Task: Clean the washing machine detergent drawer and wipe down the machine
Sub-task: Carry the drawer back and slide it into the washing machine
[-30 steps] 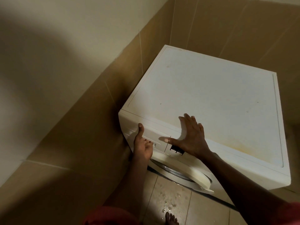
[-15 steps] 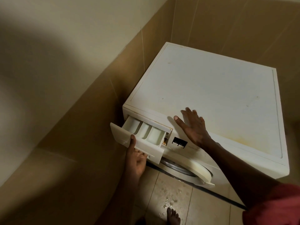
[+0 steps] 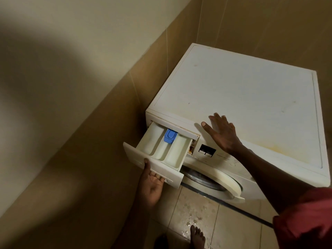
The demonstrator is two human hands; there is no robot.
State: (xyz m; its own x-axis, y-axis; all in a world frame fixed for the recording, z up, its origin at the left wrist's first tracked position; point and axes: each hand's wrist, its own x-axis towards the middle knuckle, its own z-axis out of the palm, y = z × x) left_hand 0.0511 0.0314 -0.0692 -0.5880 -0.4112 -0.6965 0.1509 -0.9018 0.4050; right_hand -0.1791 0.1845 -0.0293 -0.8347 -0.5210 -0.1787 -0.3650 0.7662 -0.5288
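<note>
We are holding the drawer (image 3: 154,163) out from the machine (image 3: 242,105), left hand below, right hand on top.

The machine is standing in a corner, its left side close beside the tiled wall (image 3: 89,141), and the drawer is sticking out at its upper left, above the round door (image 3: 221,179). Three compartments are showing, with a blue cap (image 3: 169,136) at the back of the middle one. Our left hand (image 3: 151,186) is gripping the drawer's front panel, thumb on its face and fingers hooked under its lower edge. Our right hand (image 3: 222,133) is lying flat and spread on the machine's front edge, just above the dark display (image 3: 207,150), whose marks are too small to read. A bare foot (image 3: 197,234) is standing on the wet floor (image 3: 195,209).
</note>
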